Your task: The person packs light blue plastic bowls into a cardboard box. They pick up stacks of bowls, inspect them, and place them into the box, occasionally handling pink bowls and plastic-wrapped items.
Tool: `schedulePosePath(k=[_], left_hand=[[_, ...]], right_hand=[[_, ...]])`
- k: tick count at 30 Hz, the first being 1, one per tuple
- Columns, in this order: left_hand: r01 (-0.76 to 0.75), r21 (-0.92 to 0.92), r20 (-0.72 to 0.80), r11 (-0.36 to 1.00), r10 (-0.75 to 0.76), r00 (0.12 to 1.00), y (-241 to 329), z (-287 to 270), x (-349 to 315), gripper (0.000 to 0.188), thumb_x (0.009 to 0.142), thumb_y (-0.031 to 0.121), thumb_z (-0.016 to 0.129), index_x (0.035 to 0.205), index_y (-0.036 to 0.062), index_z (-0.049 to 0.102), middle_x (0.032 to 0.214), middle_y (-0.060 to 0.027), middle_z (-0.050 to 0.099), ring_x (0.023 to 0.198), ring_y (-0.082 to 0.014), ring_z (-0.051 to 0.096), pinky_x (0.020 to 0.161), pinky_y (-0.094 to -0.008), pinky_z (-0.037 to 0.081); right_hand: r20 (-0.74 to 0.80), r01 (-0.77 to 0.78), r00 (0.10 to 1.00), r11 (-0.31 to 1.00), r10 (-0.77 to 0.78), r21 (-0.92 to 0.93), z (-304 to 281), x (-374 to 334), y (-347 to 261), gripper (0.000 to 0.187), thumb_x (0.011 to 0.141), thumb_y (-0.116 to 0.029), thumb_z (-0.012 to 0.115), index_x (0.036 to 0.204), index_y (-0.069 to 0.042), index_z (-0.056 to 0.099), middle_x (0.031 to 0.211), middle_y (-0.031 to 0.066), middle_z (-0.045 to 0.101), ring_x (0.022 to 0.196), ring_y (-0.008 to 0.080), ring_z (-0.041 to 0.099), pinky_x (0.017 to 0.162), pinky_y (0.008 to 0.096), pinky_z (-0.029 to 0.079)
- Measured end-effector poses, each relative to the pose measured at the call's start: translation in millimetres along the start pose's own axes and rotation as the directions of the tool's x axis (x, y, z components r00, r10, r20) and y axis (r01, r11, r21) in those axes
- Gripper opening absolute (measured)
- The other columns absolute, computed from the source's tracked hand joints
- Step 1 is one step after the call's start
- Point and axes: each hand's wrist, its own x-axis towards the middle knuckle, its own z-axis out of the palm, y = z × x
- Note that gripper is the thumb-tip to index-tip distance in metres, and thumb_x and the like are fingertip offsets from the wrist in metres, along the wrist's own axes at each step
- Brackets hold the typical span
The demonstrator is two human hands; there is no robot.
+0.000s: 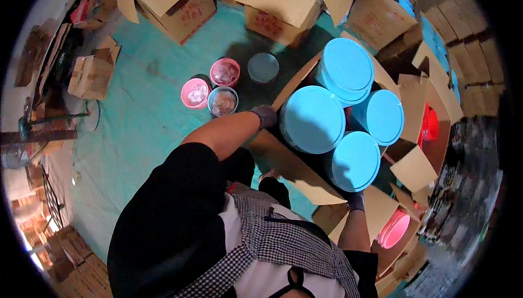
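An open cardboard box [297, 75] holds several large round buckets with light blue lids, among them a bucket [312, 119] on the left and a bucket [356, 161] nearest me. My left hand [265, 117], in a dark glove, is closed at the box's left edge. At the near right corner, below the nearest lid, my right hand [356, 201] grips the box, also gloved; its fingertips are hidden. One long flap [294, 168] of the box hangs out toward my legs.
Small pink buckets [225, 73] and a light blue one [223, 101] with clear-wrapped contents stand on the green floor [147, 107], beside a dark round lid [263, 68]. Open cartons [275, 17] line the far side. On the right, cartons hold red [430, 123] and pink buckets [394, 228].
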Motion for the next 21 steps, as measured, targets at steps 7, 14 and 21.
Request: schedulePosePath(k=[7,14,21], left_hand=[[-0.116,0.160,0.167,0.980,0.089,0.982,21,22,-122,0.034,0.085,0.020,0.055,0.110,-0.0005,0.067,0.109,-0.0232,0.066,0.103,-0.0365,0.065,0.087,-0.0442,0.051],[0.151,-0.157,-0.036,0.976,-0.159,0.987,-21,96,-180,0.025,0.083,0.020,0.055,0.088,0.0021,0.072,0.097,-0.0214,0.069,0.091,-0.0339,0.069,0.081,-0.0432,0.054],[-0.075,0.234,0.015,0.969,0.074,0.997,-88,172,-207,0.018,0.068,0.006,0.069,0.085,0.0029,0.073,0.093,-0.0188,0.070,0.080,-0.0325,0.068,0.075,-0.0414,0.056]], right_hand=[[0.041,-0.177,0.984,0.980,0.173,0.090,77,-98,-3,0.048,0.085,-0.044,0.061,0.122,-0.013,0.062,0.125,0.0169,0.061,0.117,0.0344,0.057,0.095,0.0449,0.047],[0.047,-0.228,0.974,0.956,0.223,0.183,162,-192,-8,0.049,0.084,-0.045,0.062,0.121,-0.013,0.062,0.126,0.0169,0.060,0.118,0.0344,0.056,0.095,0.0448,0.047],[0.082,-0.306,0.952,0.921,0.295,0.241,237,-284,-28,0.050,0.084,-0.045,0.062,0.121,-0.013,0.063,0.127,0.0170,0.059,0.119,0.0344,0.056,0.096,0.0446,0.047]])
